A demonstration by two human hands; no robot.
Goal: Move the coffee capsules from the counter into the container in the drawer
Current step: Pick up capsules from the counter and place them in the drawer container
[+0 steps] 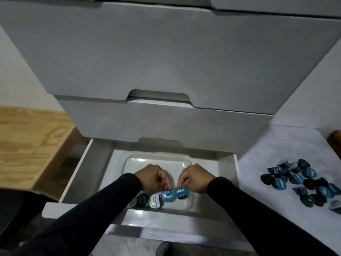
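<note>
A clear plastic container [156,161] lies in the open bottom drawer [79,167]. Along its near edge stands a row of capsules: a dark one [143,200], a white-lidded one [156,201], and two with blue lids. My left hand [153,177] pinches the edge of one blue-lidded capsule [168,196]. Right beside it, my right hand [193,179] pinches the other blue-lidded capsule [181,193]. Both capsules sit low in the container. Several more blue and dark capsules [302,183] lie in a loose heap on the white counter [276,150] to the right.
Two shut grey drawer fronts [166,56] overhang the open drawer from above. A wooden surface [27,137] lies to the left, lower down. The drawer's white front panel [88,209] crosses under my forearms.
</note>
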